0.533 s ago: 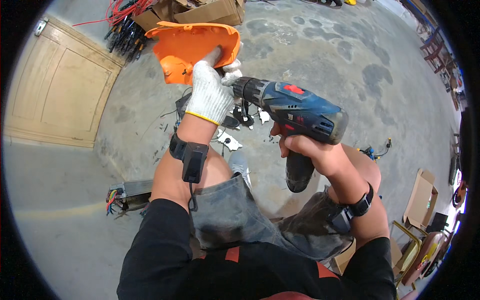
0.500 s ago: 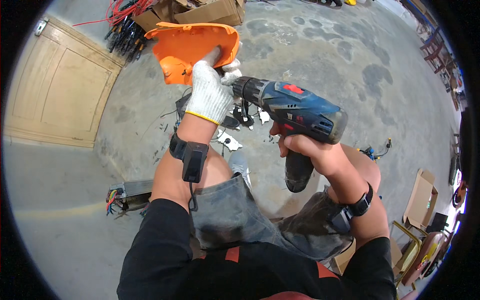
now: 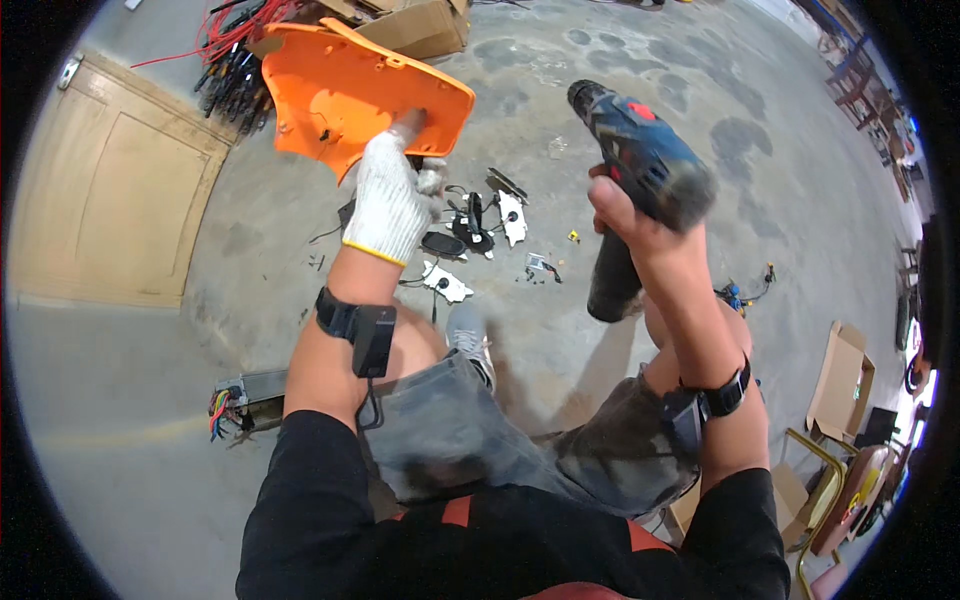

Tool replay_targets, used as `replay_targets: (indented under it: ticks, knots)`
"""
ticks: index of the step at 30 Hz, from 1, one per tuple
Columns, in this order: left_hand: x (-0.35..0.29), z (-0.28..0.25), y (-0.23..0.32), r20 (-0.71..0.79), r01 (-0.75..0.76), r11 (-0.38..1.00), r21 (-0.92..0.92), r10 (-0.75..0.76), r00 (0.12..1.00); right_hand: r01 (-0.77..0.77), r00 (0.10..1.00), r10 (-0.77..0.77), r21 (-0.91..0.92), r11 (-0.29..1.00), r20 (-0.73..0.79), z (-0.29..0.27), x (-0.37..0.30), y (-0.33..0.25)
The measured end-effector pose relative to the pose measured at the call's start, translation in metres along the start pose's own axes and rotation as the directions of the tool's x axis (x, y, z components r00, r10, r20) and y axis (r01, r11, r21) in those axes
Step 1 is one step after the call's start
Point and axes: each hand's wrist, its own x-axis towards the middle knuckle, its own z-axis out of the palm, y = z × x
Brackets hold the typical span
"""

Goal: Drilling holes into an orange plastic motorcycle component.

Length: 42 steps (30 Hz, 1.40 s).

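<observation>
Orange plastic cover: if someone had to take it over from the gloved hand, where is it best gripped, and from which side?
Probably by the far raised rim of the orange plastic cover, coming from the person's left. The left hand already clamps its near right edge, and the drill in the right hand occupies the right side. The upturned lip along the top edge looks like a firm pinch point.

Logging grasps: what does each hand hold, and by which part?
Left hand holds the orange plastic cover by its near edge; right hand holds the blue drill by its handle.
</observation>
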Motion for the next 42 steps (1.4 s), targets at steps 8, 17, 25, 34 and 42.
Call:
replay_targets:
  ticks: [8,17,25,34,42]
  knots:
    - [-0.007,0.003,-0.038,0.271,-0.184,0.956,0.229,0.119,0.955,-0.086,0.996,0.088,-0.078,0.993,0.034,-0.011,0.016,0.013]
    - [-0.037,0.019,-0.059,0.307,-0.367,0.833,0.414,0.252,0.918,-0.021,0.989,0.005,0.105,0.994,0.148,0.002,0.004,0.03]
    - [-0.019,0.014,-0.041,0.478,-0.561,0.464,0.686,0.293,0.828,-0.275,0.96,0.255,0.216,0.937,0.119,-0.005,0.009,0.017]
    - [0.013,-0.011,-0.041,0.329,-0.095,0.946,0.31,-0.013,0.944,-0.46,0.862,0.496,0.567,0.683,0.101,-0.049,0.031,0.021]
    - [0.177,-0.076,-0.11,0.272,0.184,0.841,0.509,-0.359,0.893,-0.387,0.845,0.53,0.763,0.518,0.068,-0.082,0.049,0.045]
